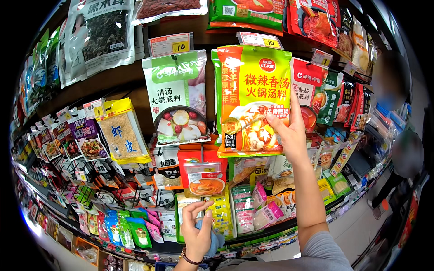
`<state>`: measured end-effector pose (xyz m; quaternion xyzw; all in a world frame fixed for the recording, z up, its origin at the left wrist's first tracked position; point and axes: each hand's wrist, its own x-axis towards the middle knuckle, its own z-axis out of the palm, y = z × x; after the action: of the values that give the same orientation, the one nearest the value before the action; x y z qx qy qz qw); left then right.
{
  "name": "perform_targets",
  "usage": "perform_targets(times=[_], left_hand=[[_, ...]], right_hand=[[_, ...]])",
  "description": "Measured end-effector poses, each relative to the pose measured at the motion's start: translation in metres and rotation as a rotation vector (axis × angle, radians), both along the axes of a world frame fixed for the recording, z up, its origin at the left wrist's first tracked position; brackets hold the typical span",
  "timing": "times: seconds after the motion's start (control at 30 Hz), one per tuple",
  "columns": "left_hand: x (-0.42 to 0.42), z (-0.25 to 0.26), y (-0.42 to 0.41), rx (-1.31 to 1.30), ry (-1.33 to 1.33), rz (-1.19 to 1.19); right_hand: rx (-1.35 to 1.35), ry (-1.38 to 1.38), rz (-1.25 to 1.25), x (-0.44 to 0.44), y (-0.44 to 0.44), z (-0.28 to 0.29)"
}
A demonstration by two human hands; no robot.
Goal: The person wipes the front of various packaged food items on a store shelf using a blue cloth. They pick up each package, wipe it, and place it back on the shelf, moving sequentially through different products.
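Observation:
My right hand (294,132) grips the right edge of a yellow-green and orange hot pot soup base packet (251,98), thumb across its front. The packet is upright beneath a price tag (260,40); whether it hangs on a hook there is hidden. Another green-edged packet shows behind its left side. To its left hangs a white and green hot pot base packet (178,101). Lower down, my left hand (196,228) holds a crumpled blue cloth (214,238) against its palm, fingers curled, in front of the lower shelf. A dark band circles the left wrist.
A red tomato base packet (307,91) hangs right of my right hand. A yellow-edged dried shrimp bag (125,132) hangs at left, near protruding metal hooks (130,200). Small seasoning bags (139,230) stand below. At far right a person (407,152) stands in the aisle.

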<state>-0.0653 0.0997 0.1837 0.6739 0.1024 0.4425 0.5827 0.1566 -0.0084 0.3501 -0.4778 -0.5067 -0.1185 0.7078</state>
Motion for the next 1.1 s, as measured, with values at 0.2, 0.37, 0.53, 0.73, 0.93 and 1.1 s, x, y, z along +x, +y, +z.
perform_targets(times=[0.2, 0.37, 0.53, 0.73, 0.93, 1.1], left_hand=[[-0.005, -0.022, 0.000, -0.119, 0.076, -0.050], [-0.007, -0.031, -0.002, -0.155, 0.115, -0.094], [-0.008, -0.029, -0.005, -0.242, 0.110, -0.159], [-0.005, -0.032, -0.009, -0.267, 0.091, -0.148], [-0.003, -0.037, -0.012, -0.256, 0.126, -0.164], [0.002, -0.042, -0.018, -0.264, 0.120, -0.176]], right_hand=[[-0.033, 0.024, -0.074, 0.010, 0.006, -0.009], [-0.018, 0.167, 0.022, -0.002, 0.010, 0.001], [-0.058, 0.201, 0.009, 0.009, 0.008, -0.002], [-0.084, 0.135, -0.036, 0.028, 0.024, -0.008], [-0.065, 0.046, -0.065, 0.045, 0.037, -0.021], [-0.085, 0.024, -0.139, 0.069, 0.047, -0.029]])
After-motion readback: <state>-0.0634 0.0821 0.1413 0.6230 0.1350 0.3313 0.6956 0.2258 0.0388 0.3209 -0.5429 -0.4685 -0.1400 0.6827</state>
